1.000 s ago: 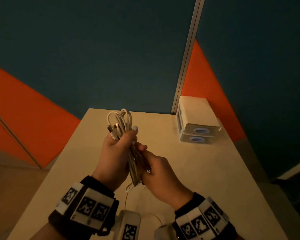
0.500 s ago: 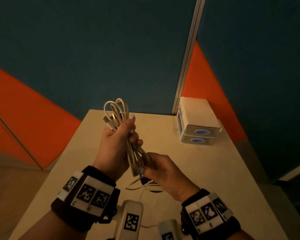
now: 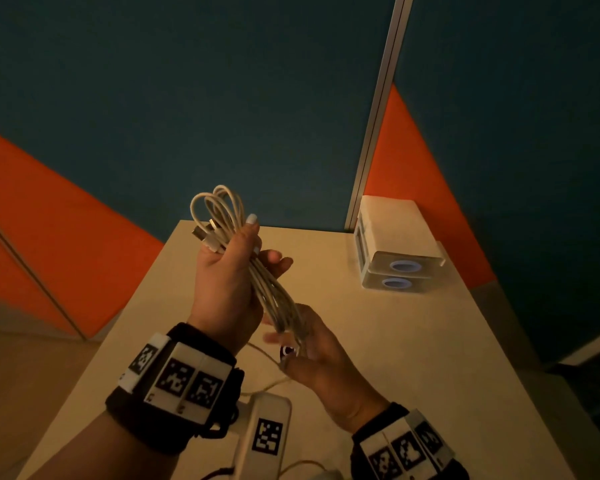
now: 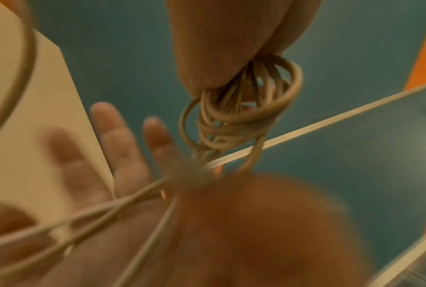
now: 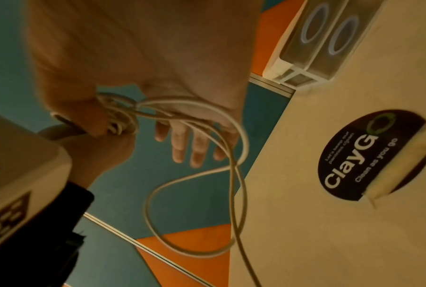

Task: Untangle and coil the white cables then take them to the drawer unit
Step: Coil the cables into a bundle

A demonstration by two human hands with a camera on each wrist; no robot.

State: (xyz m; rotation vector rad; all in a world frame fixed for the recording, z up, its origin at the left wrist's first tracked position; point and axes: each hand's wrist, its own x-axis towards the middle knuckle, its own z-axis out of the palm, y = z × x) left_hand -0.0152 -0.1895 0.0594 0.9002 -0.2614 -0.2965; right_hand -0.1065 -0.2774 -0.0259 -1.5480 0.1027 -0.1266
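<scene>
Up goes your left hand (image 3: 226,289), gripping the looped white cable bundle (image 3: 257,271); right hand (image 3: 312,355) pinches its tail; wrapping and drawers remain.

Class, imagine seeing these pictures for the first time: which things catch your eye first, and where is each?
The bundle of white cables stands out, raised above the table in the left hand, loops at the top. The right hand holds its lower strands. A white drawer unit sits at the table's far right corner.
</scene>
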